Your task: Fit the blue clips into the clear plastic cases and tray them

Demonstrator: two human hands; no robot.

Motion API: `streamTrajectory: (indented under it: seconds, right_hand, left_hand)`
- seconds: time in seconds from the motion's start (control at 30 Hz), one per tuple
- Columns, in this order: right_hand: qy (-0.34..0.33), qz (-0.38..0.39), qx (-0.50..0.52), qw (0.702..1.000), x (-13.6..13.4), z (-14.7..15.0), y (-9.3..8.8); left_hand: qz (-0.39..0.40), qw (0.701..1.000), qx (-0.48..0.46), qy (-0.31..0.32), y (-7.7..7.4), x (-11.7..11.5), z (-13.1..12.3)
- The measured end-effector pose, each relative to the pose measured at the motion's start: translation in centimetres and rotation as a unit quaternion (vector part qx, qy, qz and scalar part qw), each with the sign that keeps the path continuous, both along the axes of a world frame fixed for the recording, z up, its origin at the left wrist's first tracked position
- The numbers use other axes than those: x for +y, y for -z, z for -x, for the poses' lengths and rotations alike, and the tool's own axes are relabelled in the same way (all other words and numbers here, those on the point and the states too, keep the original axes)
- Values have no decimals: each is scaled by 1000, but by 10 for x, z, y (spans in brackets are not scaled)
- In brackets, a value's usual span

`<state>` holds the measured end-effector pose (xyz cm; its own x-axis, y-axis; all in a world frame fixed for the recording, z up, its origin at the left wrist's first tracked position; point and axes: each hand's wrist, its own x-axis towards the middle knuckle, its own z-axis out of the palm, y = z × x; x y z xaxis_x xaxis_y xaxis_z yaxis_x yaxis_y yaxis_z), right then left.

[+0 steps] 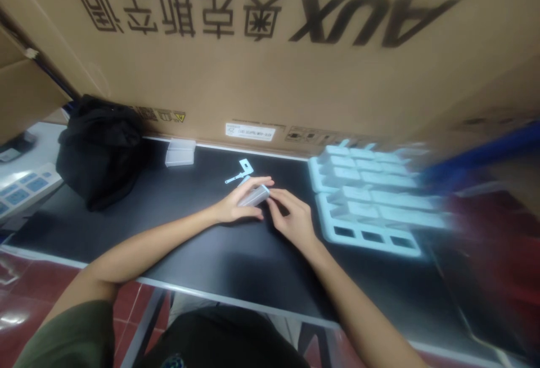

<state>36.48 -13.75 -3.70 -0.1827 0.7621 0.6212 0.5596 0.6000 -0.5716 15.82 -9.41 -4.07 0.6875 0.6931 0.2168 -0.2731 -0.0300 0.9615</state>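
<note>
My left hand [237, 205] is wrapped round a small grey block-shaped part [253, 196] just above the black table [219, 255]. My right hand [291, 216] is beside it, its fingertips pinching the right end of the same part. A small flat pale piece [241, 171] lies on the table just behind my hands.
Pale blue moulded trays [371, 199] holding several grey parts sit to the right, blurred by motion. A small clear plastic holder [180, 152] and a black bag [99, 151] are at the back left. A large cardboard box [270, 47] walls off the rear.
</note>
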Motion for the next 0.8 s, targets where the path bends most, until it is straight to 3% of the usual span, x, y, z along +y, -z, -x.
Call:
streamTrajectory:
  seconds: [0.13,0.3,0.5,0.67,0.8]
  right_hand:
    - [18,-40,-45,998,1,0,2]
    - [83,-24,-148,985,0,-2,-9]
    - [178,13,-122,976,3,-16,-7]
    - [119,57,-214,968,11,-37,8]
    - [82,84,-228,967,13,-37,17]
  left_hand:
    - [15,1000,-10,-18,-1,2,-3]
    - [-33,998,-17,-58,1,4,-7]
    - [30,996,-48,-66,4,4,-8]
    - [37,996,-45,-66,9,7,-5]
    - [51,994,-34,-89,10,9,-6]
